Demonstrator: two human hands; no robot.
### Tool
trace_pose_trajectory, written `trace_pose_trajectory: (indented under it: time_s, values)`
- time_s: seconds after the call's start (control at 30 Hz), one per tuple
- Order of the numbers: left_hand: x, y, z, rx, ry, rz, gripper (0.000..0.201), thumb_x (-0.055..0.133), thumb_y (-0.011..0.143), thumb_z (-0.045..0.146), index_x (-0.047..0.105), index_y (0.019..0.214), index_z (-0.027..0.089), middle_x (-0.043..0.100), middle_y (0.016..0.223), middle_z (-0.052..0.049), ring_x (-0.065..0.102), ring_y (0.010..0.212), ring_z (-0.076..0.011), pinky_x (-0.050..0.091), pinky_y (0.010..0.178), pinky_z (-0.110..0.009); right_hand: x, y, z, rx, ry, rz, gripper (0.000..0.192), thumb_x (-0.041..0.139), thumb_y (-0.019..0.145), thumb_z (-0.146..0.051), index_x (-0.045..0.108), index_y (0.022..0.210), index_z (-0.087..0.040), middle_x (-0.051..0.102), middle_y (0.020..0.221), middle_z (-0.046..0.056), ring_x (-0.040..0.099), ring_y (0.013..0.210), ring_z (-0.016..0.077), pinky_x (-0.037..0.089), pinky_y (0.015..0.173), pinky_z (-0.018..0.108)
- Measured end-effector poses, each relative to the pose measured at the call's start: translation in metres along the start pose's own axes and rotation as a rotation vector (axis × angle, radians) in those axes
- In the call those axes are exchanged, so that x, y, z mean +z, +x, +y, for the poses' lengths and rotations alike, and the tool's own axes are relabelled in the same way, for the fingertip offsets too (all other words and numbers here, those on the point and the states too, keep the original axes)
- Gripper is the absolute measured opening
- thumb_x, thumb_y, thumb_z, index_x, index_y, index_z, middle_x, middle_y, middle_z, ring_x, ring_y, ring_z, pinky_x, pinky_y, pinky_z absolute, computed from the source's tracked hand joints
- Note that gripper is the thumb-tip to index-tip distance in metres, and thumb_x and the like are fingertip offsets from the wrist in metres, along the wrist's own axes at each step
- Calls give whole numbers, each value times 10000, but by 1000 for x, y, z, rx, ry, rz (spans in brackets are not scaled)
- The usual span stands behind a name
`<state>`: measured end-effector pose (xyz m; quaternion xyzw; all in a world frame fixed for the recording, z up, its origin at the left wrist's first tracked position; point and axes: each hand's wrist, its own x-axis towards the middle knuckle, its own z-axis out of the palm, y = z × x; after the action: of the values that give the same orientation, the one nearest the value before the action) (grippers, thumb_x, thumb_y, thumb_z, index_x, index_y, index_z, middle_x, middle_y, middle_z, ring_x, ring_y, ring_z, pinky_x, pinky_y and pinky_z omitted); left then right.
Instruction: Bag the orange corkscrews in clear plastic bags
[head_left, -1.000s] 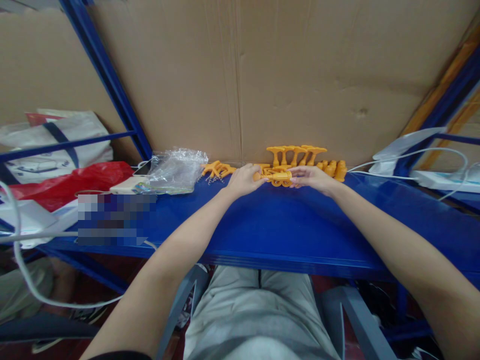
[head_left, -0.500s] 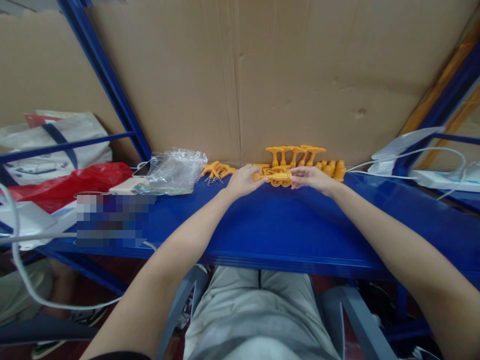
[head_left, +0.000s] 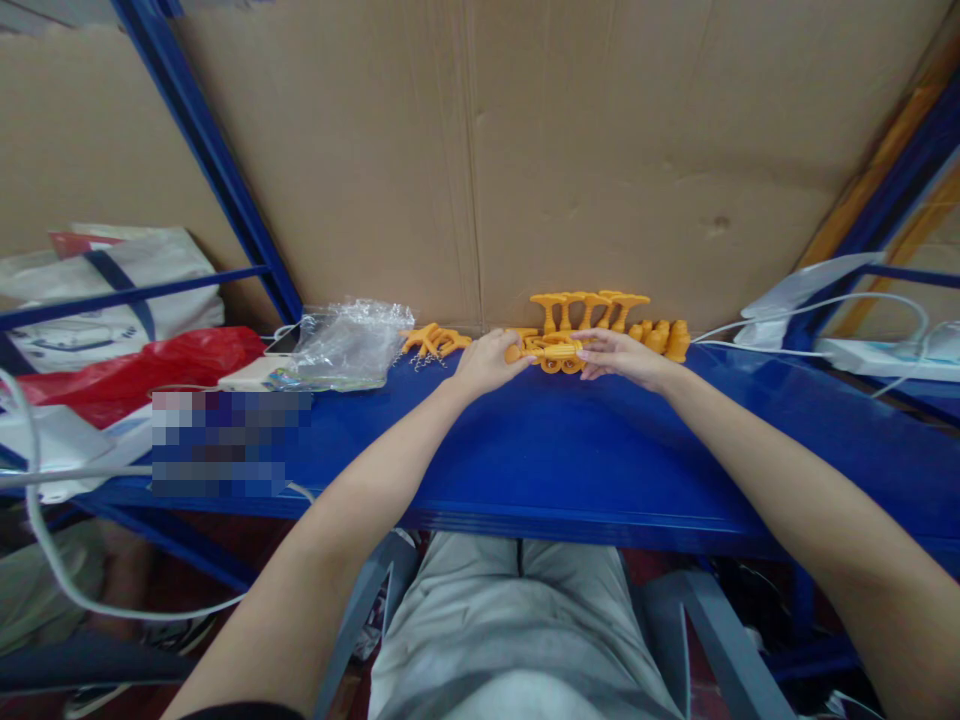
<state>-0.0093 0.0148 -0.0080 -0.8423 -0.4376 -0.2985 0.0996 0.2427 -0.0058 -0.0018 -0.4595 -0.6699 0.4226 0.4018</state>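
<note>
Between my hands, low over the back of the blue table (head_left: 540,450), lies a ribbed orange plastic part (head_left: 553,353). My left hand (head_left: 491,362) is closed on its left end, which is a flat round tip. The fingertips of my right hand (head_left: 621,357) pinch its right end and cover part of it. Just behind and below are orange ring-shaped pieces (head_left: 571,366), partly hidden by the held part. Orange T-shaped handles (head_left: 589,308) stand in a row behind my hands. Beside my right wrist stand several short orange cylinders (head_left: 660,338).
Orange branched pieces with spiral metal ends (head_left: 435,342) lie left of my hands. Farther left are a clear plastic bag (head_left: 352,340), a red bag (head_left: 150,375) and a white tote (head_left: 150,280). A cardboard panel (head_left: 480,160) closes off the back; white cables (head_left: 810,300) run at right.
My right hand has shifted very slightly left along the orange part, with its fingers further over the end. The left hand and the pieces on the table stay put.
</note>
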Motion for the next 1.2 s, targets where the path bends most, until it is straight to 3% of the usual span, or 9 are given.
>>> trace_pose_trajectory:
  time_s: [0.17,0.33,0.47,0.6,0.73,0.87,1.0,1.07,1.2]
  values:
    - [0,-1,4,-32,-41,-19,282,568,906,428,622,1070,204,684,1035,-82,647,977,-240,497,835,-338,-1,3,2,-49,-25,65,337,759,781,-286,664,1096,-213,703,853,23,651,641,118,599,692,304]
    - [-3,-1,6,-87,-100,-2,487,495,946,378,405,1390,201,667,1115,-100,659,1000,-241,513,842,-365,-12,8,6,-36,2,226,278,753,792,-285,642,1035,-207,688,824,16,595,552,88,569,583,243]
    - [-2,-1,0,-177,-44,1,481,479,942,344,395,1393,201,642,1170,-121,647,1055,-269,511,866,-387,-29,11,13,65,40,377,191,676,860,-286,596,1007,-194,698,899,54,564,524,66,515,512,196]
    - [0,-1,-10,-271,43,10,423,486,908,273,465,1325,210,599,1248,-149,624,1111,-305,505,893,-420,-40,8,17,224,31,404,184,637,891,-314,592,1001,-174,702,1025,136,562,532,67,509,558,225]
    - [-1,-2,-18,-386,215,-102,437,496,838,175,532,1274,169,581,1286,-197,558,1215,-358,456,977,-496,-35,4,20,336,-53,426,183,586,930,-283,615,1008,-121,714,971,153,551,523,54,453,521,191]
    - [-3,0,-22,-556,357,-372,520,485,831,194,520,1348,148,545,1392,-207,488,1313,-363,370,1072,-540,-26,8,25,344,-236,443,134,589,924,-231,636,905,-107,726,889,123,537,482,53,382,427,164]
    - [-3,2,-24,-583,373,-602,539,431,864,202,515,1394,151,523,1440,-190,459,1353,-343,353,1097,-525,-20,13,29,291,-581,410,193,539,944,-241,669,934,-98,740,946,136,637,597,112,466,518,196]
    - [-2,2,-25,-570,377,-604,547,424,869,201,513,1405,146,509,1454,-190,452,1361,-332,345,1108,-514,-18,13,29,249,-812,396,242,517,951,-269,678,1007,-98,739,1007,156,703,811,194,527,675,251]
    - [0,1,-29,-561,409,-517,543,458,863,216,527,1400,173,473,1488,-174,388,1402,-339,295,1136,-534,-11,9,26,248,-1135,340,376,452,974,-339,628,1178,-77,693,1162,219,656,1108,313,507,885,370]
